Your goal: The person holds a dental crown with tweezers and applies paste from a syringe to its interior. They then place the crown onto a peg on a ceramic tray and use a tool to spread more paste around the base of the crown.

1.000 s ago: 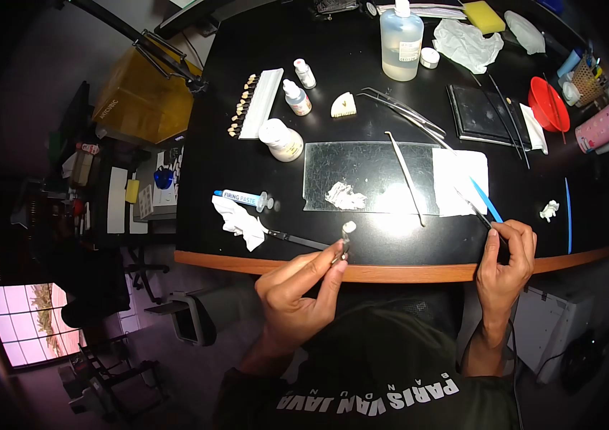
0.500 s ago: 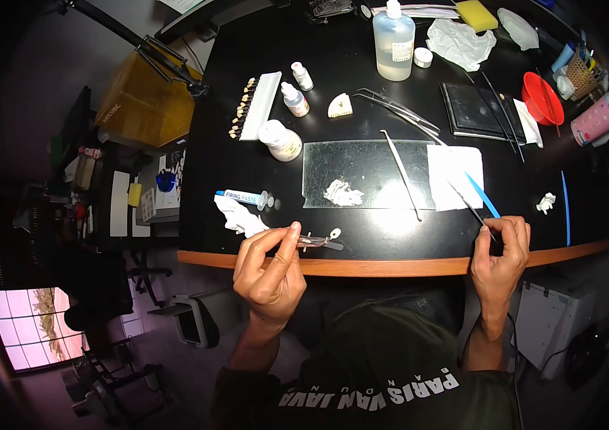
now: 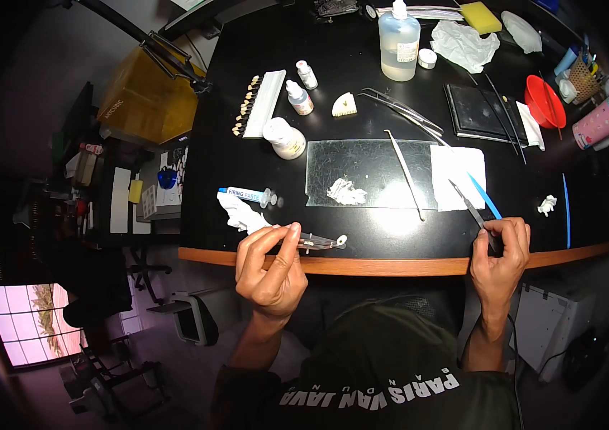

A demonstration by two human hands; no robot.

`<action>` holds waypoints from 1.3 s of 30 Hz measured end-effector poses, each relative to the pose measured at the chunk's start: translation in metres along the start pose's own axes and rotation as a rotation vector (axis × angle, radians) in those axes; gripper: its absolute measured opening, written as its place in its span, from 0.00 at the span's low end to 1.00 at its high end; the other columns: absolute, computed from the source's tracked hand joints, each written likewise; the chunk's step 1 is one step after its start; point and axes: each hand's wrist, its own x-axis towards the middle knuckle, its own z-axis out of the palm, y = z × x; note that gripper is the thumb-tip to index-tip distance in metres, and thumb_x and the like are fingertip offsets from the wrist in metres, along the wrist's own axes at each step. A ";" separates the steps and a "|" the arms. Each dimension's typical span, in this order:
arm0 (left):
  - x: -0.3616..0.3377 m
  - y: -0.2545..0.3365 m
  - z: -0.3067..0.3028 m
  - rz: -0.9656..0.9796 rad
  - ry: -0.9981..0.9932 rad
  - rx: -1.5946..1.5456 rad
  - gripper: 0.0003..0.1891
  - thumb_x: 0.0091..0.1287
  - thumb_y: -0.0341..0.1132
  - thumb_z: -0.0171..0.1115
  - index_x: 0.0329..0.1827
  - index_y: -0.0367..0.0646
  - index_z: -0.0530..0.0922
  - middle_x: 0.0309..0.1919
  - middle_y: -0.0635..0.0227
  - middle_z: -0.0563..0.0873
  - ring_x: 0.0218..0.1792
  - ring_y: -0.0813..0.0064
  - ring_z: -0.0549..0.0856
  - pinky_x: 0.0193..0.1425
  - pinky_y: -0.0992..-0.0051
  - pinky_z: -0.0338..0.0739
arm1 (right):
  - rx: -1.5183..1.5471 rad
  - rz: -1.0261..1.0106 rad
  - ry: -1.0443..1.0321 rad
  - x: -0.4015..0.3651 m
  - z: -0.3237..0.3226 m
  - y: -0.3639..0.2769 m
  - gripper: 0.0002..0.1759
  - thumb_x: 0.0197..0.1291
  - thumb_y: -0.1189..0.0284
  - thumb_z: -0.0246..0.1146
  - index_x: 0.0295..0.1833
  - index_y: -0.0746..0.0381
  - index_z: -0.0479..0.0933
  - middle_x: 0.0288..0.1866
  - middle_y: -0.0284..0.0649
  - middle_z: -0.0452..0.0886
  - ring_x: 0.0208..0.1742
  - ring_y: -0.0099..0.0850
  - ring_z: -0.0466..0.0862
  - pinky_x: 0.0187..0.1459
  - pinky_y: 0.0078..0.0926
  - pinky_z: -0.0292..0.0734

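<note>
My left hand is closed in a pinch on metal tweezers that lie nearly level over the table's front edge. A small white tooth crown is at the tips of the tweezers. My right hand is closed on a slim dark pointed instrument. Its tip points away from me, over the white pad at the glass slab's right end. A blue stick lies beside that instrument. On the glass slab are a crumpled white lump and a long metal probe.
Left of the slab lie a firing paste syringe, a white tissue, a white jar and a tooth shade guide. Farther back stand a large liquid bottle and a red bowl. The table has a wooden front edge.
The dark instrument in my right hand has turned, and more of its flat side shows. The crown and tweezers have shifted slightly right and down. The whole view has moved a little.
</note>
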 end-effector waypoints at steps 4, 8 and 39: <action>0.000 0.000 0.000 0.002 0.011 0.003 0.22 0.55 0.11 0.77 0.53 0.38 0.95 0.42 0.61 0.91 0.46 0.62 0.90 0.52 0.68 0.87 | 0.001 -0.007 0.003 0.001 0.000 -0.001 0.05 0.56 0.84 0.68 0.38 0.67 0.82 0.37 0.42 0.78 0.41 0.40 0.77 0.44 0.40 0.72; -0.001 0.000 0.000 -0.004 0.010 0.004 0.22 0.55 0.11 0.77 0.53 0.38 0.95 0.42 0.61 0.91 0.46 0.62 0.90 0.52 0.67 0.87 | 0.002 -0.009 0.001 0.001 0.000 -0.001 0.05 0.56 0.84 0.68 0.38 0.67 0.81 0.37 0.42 0.78 0.41 0.40 0.77 0.44 0.39 0.72; 0.022 0.023 0.025 -0.345 -0.084 -0.419 0.18 0.76 0.19 0.68 0.66 0.36 0.89 0.42 0.63 0.87 0.40 0.79 0.85 0.43 0.78 0.79 | 0.409 -0.345 -0.338 0.051 0.009 -0.084 0.06 0.55 0.80 0.75 0.39 0.65 0.86 0.36 0.44 0.83 0.38 0.44 0.80 0.42 0.41 0.77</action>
